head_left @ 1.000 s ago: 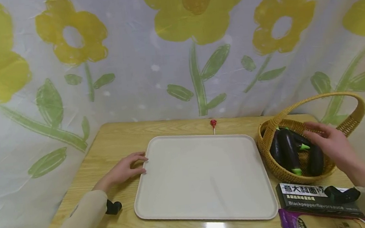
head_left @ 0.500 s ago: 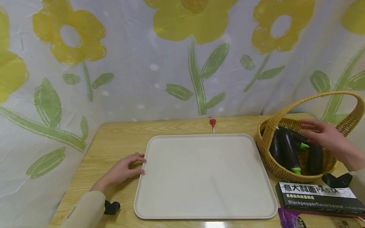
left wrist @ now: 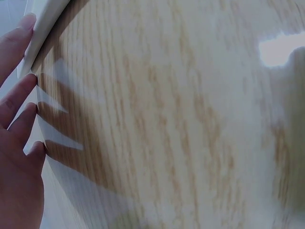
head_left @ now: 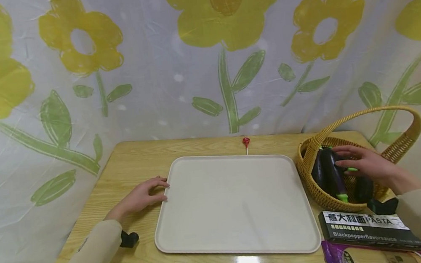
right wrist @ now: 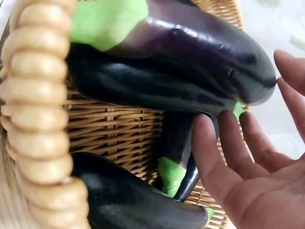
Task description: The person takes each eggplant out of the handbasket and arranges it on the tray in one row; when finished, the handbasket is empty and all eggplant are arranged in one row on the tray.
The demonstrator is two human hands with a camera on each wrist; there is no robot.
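Observation:
My left hand [head_left: 144, 196] rests at the left rim of a white rectangular tray [head_left: 236, 205], fingers relaxed. In the left wrist view its fingertips touch the tray edge and the wood tabletop. At the right, my right hand [head_left: 375, 168] reaches into a wicker basket [head_left: 310, 183] of several dark eggplants. Its fingers spread over the large front eggplant [head_left: 331, 168], which has a green cap. The right wrist view shows thumb and fingers apart around the blunt end of this eggplant [right wrist: 205, 38], without closing on it. Other eggplants [right wrist: 138, 195] lie beneath and beside it.
The basket's tall handle [head_left: 379, 109] arches behind the right hand. A black pasta box [head_left: 368, 228] and a purple package [head_left: 333, 255] lie in front of the basket, partly under the right sleeve. A red lollipop [head_left: 246, 141] lies behind the tray. A flowered curtain hangs behind the table.
My right hand has moved left across the basket, from its right side to the front eggplant. The left hand has stayed at the tray's rim.

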